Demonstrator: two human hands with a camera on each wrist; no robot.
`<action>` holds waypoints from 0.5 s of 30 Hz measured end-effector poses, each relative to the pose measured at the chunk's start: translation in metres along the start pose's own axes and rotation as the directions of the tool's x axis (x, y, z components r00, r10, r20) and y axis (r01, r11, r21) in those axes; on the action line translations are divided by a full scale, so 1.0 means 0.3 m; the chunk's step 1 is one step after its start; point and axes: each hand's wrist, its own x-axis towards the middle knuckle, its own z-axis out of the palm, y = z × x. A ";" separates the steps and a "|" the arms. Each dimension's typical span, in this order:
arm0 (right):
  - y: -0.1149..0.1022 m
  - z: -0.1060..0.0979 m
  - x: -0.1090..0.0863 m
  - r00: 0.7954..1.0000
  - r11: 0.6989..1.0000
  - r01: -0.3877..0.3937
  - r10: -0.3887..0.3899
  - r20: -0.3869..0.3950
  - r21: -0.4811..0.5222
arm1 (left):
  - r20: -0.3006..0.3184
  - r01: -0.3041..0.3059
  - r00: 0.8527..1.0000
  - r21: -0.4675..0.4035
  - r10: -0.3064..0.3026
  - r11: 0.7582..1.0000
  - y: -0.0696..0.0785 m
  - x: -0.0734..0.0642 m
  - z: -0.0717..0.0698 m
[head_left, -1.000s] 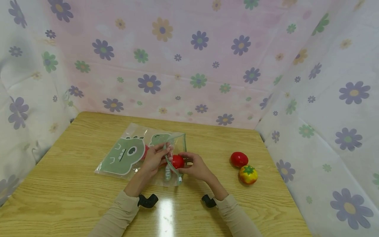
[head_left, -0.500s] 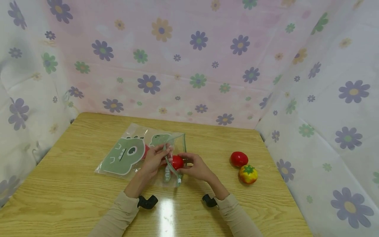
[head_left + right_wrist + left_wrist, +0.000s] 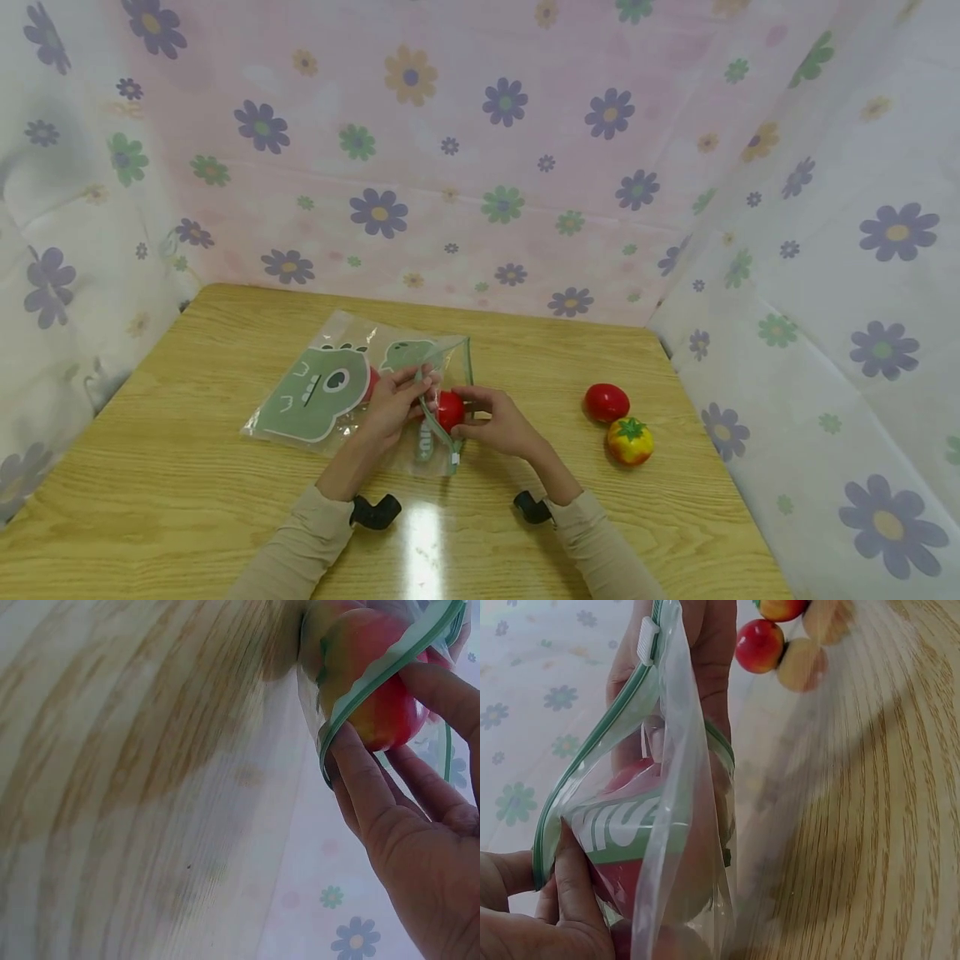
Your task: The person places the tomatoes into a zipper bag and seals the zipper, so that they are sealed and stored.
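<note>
Holding: right grip, fingers curled round 1 round red fruit in the mouth of 1 clear zip bag. Left grip, at that fruit's 9 o'clock: narrow, pinching the bag's green rim. Wooden worktop, right grip's 3 o'clock: 1 oval red fruit; just beside, at its 5 o'clock, 1 yellow-red fruit.

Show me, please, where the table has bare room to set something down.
Bare table shows left of the clear bag, and between the right hand and yellow fruit. The bag's mouth is crowded: left hand, right hand, a red fruit between.
</note>
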 end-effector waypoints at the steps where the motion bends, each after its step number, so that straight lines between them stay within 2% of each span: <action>1: 0.002 -0.001 0.000 1.000 1.000 0.002 -0.002 0.002 0.006 | -0.001 0.001 1.000 -0.002 -0.001 1.000 0.001 0.001 0.001; 4: 0.005 -0.002 0.000 1.000 1.000 0.002 -0.002 0.000 0.011 | -0.003 0.004 1.000 -0.002 -0.004 1.000 0.003 0.003 0.004; 15: 0.000 0.016 0.017 0.998 0.997 0.046 -0.048 -0.037 -0.065 | -0.017 -0.003 1.000 -0.027 0.002 1.000 0.008 0.009 0.009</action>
